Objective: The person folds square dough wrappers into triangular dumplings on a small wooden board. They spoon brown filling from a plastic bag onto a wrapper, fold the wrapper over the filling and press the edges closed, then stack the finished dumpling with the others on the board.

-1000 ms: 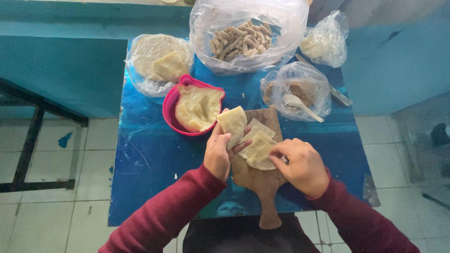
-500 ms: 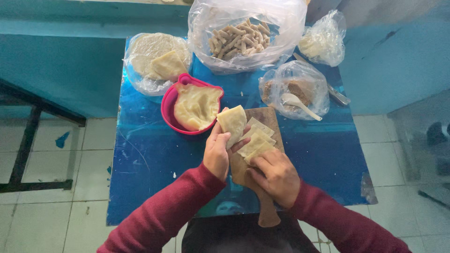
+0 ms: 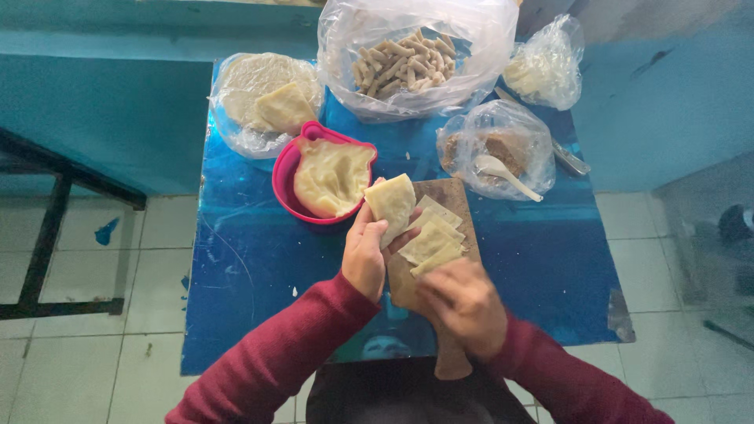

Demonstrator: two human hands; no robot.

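Left hand (image 3: 364, 255) fingers gripping a folded dough wrapper (image 3: 391, 202), right hand (image 3: 463, 302) fingers curled on stacked wrappers (image 3: 430, 242).

Glossy deep-blue tabletop (image 3: 251, 267), streaked with pale reflections. The round plastic bowl (image 3: 284, 174) shows hot pink, its dough cream-yellow. The folded dough wrapper (image 3: 391, 200) in the left hand (image 3: 365, 255) is pale yellow, same as the stacked square wrappers (image 3: 430, 239) by the right hand (image 3: 463, 302). Both sleeves are dark maroon. Brown wooden cutting board (image 3: 452, 196). Clear crinkled plastic bag of tan rolled sticks (image 3: 404, 59); another clear bag holds brown filling with a white spoon (image 3: 503, 169). Teal wall, off-white floor tiles (image 3: 118, 369).
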